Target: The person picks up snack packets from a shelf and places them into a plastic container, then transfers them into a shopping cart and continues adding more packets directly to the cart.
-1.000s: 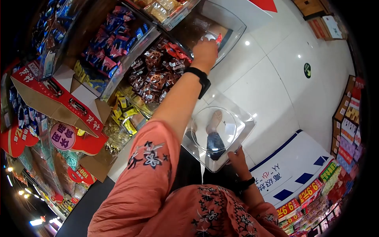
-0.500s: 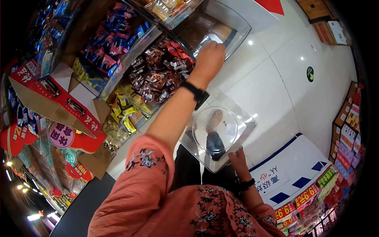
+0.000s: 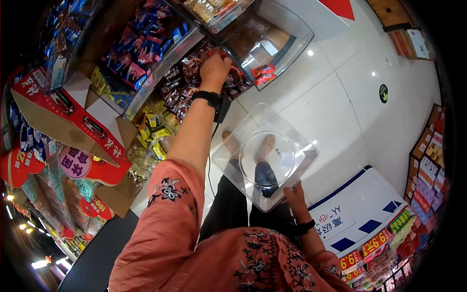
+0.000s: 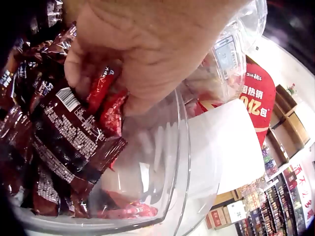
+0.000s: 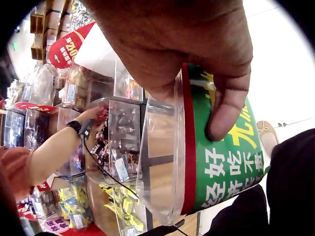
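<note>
My left hand (image 3: 215, 70) reaches into a bin of dark brown snack packets (image 3: 187, 80). In the left wrist view its curled fingers pinch red packets (image 4: 102, 91) lying among the brown ones (image 4: 69, 132). Two red packets (image 3: 263, 73) lie at the front of the neighbouring clear bin (image 3: 292, 54). My right hand (image 3: 294, 197) grips a clear plastic container (image 3: 292, 165) by its edge, low in front of my body. A green label with a red border (image 5: 221, 167) covers the container's side, under the thumb in the right wrist view.
Bins of blue and pink packets (image 3: 138, 46) and yellow packets (image 3: 153, 136) stand left of the brown ones. A red cardboard display (image 3: 73, 121) juts out at left. A white-and-blue box (image 3: 360, 209) stands at right on the tiled floor (image 3: 331, 117).
My left hand has left the neighbouring bin, where it held a red packet, and moved left into the brown packets. Red packets now show in that bin. The right hand keeps its grip.
</note>
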Available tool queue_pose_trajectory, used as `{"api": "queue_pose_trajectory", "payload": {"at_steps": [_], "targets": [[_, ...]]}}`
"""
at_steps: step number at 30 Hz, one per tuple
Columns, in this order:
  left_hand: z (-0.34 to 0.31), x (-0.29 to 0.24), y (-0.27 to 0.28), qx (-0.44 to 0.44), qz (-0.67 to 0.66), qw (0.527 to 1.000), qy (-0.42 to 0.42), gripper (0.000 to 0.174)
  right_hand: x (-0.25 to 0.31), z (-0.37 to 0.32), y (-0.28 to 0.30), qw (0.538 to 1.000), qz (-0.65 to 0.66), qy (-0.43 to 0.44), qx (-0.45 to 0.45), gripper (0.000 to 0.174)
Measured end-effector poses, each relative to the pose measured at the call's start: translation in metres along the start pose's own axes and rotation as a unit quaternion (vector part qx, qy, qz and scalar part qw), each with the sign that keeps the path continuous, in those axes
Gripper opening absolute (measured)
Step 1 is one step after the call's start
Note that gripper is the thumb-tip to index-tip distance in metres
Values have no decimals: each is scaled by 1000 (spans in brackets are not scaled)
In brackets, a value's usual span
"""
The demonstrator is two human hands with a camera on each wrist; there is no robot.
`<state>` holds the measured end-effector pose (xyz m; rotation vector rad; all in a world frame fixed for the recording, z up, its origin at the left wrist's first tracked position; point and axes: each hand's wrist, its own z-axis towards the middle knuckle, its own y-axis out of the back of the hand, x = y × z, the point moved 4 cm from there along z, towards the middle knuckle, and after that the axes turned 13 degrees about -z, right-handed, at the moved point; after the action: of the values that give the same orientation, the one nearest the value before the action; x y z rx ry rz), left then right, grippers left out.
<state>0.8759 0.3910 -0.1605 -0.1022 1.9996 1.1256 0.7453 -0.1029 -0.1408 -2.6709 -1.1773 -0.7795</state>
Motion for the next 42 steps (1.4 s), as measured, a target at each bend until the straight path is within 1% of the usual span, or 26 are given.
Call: {"api": "queue_pose_trajectory", "payload": {"at_steps": [2,6,9,12,15,18,22,23,24,25,26,29,30,31,32,34,36,38,39,41,42], "targets": [[19,20,-13,-7,22,1000,-7,44,-14,5,-1,1000,0,19,-9,61],[21,15,-16,-25,65,998,0,44,-9,3,-5,1000,14,20,-5,61],[18,10,-16,-47,54,997,0,37,-5,1,-7,1000,23,13,-1,60],[29,32,-23,-50,26,995,-87,26,-2,-1,-7,1000,25,13,5,57],[25,44,-21,-93,-25,991,-89,15,4,-4,-6,1000,18,24,4,55],[17,49,-6,-138,-85,979,-122,12,2,-3,-5,1000,11,28,5,56],[-11,43,27,-207,-122,947,-214,20,-3,0,-3,1000,11,28,5,59],[-17,45,35,-181,-160,961,-131,20,-3,0,-2,999,10,30,6,59],[-19,57,36,-181,-179,958,-132,19,-2,0,-2,1000,12,28,7,60],[-29,52,41,-145,-324,933,-54,20,-1,-1,-2,1000,13,26,8,60],[-44,44,43,-105,-459,882,26,20,0,-1,-2,1000,15,25,8,60],[-73,23,51,-75,-461,884,-5,20,-6,0,-1,999,27,30,11,61],[-88,-6,51,-73,-463,881,-70,15,-3,-1,-2,999,22,28,7,58],[-92,-25,51,-99,-351,911,-190,14,0,-3,-4,1000,16,26,5,55],[-95,-42,48,-122,-229,917,-304,13,2,-5,-5,1000,8,24,4,52],[-89,-73,29,-122,-222,907,-337,14,1,-4,-6,1000,7,17,4,52],[-77,-91,4,-115,-224,899,-359,15,1,-3,-6,1000,4,17,4,52],[-70,-97,-17,-80,-232,921,-302,14,-2,-3,-6,1000,2,20,8,51],[-70,-97,-22,-56,-209,933,-288,17,-1,-4,-6,1000,1,24,4,51],[-77,-91,-22,-61,-204,928,-305,21,3,-5,-8,999,2,32,-4,51],[-82,-89,-20,-62,-200,926,-313,22,0,-3,-8,999,13,31,0,55]]}}
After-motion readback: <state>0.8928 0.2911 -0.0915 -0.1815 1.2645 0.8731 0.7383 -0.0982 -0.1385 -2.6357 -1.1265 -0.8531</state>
